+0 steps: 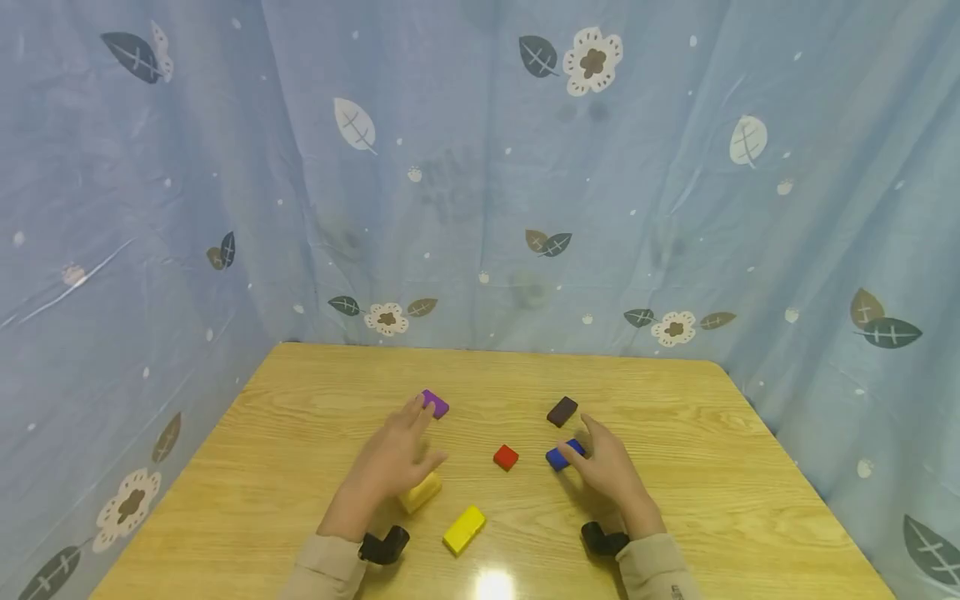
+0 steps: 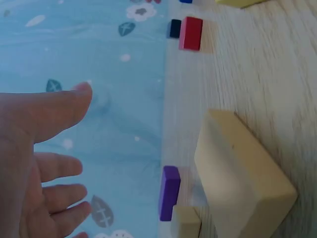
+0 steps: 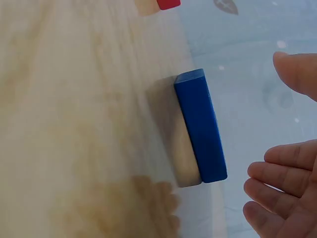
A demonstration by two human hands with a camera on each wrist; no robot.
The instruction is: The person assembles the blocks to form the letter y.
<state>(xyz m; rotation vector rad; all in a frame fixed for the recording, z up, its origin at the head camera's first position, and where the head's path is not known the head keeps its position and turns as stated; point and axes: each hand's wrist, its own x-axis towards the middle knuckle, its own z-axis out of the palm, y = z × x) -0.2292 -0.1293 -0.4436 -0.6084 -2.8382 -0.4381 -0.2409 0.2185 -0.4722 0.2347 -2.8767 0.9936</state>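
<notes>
Blue rectangular block, smooth and evenly coloured, lies on the bench right of centre in the frame's lower half, partly hidden by the right hand's thumb. The left hand partly hides a plain wooden block, lower left of centre. Both hands have fingers extended and grip nothing. A purple block shows by the left fingertips; dark, red and yellow blocks lie around. Glare marks the wood-grain bench at bottom centre; a pale-blue leaf-and-flower curtain fills the upper frame.

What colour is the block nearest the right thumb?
The block is blue, clearest in the right wrist view.
</notes>
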